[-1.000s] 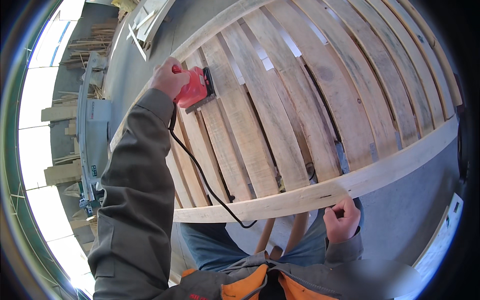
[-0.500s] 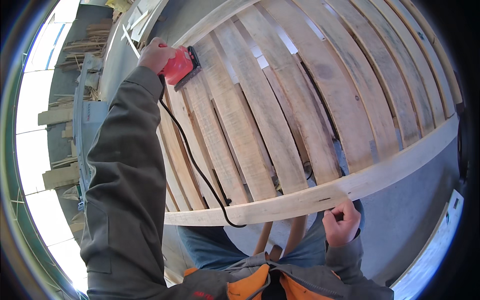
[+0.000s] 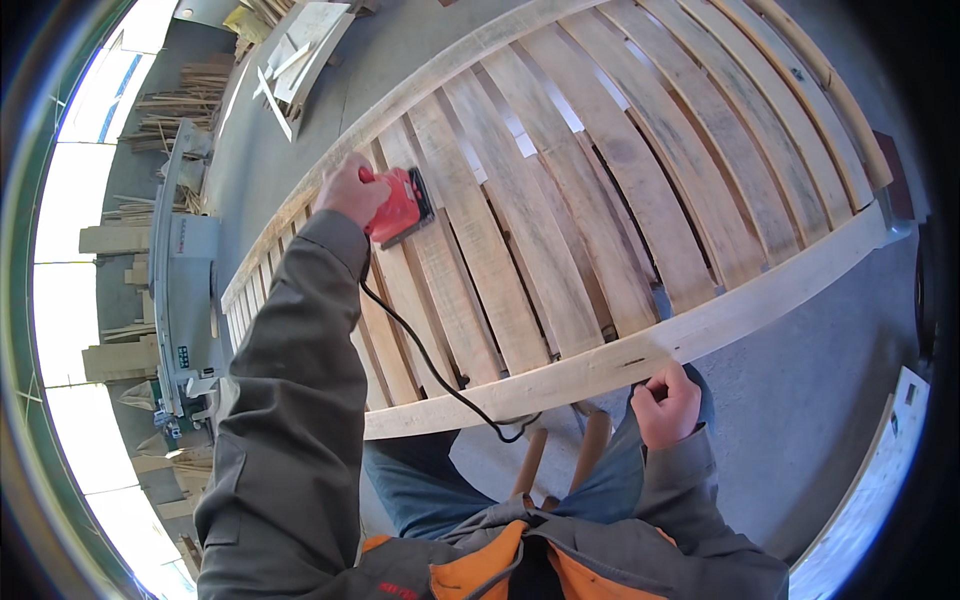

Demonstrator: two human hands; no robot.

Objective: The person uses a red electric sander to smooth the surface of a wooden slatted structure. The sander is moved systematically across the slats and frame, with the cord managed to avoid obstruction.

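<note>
Left hand: the red sander (image 3: pixel 402 205) is gripped from behind by the left hand (image 3: pixel 352 190), fingers wrapped around its body; the black-edged base is rested on the slats.
Right hand: the right hand (image 3: pixel 668 405) is curled into a fist and held just beside the near rail (image 3: pixel 570 378); whether the rail is touched cannot be told.
Cord: the black cord (image 3: pixel 425 362) is trailed from the sander over the slats and across the near rail, a loop being hung past its edge.
Slats: the pale wooden slats (image 3: pixel 520 200) are spaced with narrow gaps; bare slat surface is left to the sander's right.
Edges: the frame is bounded by the far rail (image 3: pixel 440 73), close beyond the left hand, and by the near rail before the knees.
Open room: grey floor (image 3: pixel 780 400) is left open right of the person.
Around: a grey machine (image 3: pixel 192 255) is stood to the left; stacked boards (image 3: pixel 185 100) are piled behind it; a cluttered bench (image 3: pixel 300 60) is placed past the far rail.
</note>
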